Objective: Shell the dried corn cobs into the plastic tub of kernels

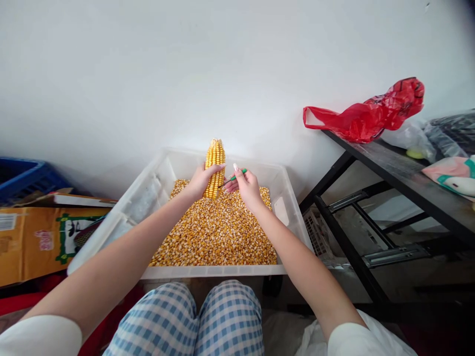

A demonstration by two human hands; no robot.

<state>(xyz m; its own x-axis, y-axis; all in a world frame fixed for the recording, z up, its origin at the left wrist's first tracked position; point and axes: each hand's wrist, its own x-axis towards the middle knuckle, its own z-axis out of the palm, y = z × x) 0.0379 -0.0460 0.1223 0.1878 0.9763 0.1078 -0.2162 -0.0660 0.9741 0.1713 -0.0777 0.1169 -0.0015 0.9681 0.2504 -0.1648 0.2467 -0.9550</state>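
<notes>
My left hand [202,180] is closed around an ear of corn [214,160], which stands nearly upright with its pale end up. Rows of yellow kernels cover the side facing me. In my right hand [247,188] is a slim green-handled screwdriver [239,174], pinched between the fingers. Its thin dark shaft points left to the lower part of the ear; whether the tip touches the kernels is too small to tell. Both hands are above a translucent plastic bin [222,271], over a broad heap of loose corn kernels [218,232].
A cardboard box [33,247] and a blue crate [27,178] stand left of the bin. On the right is a black metal-framed table [408,183] with a red plastic bag [367,116] at its edge. A white wall [222,74] rises behind the bin.
</notes>
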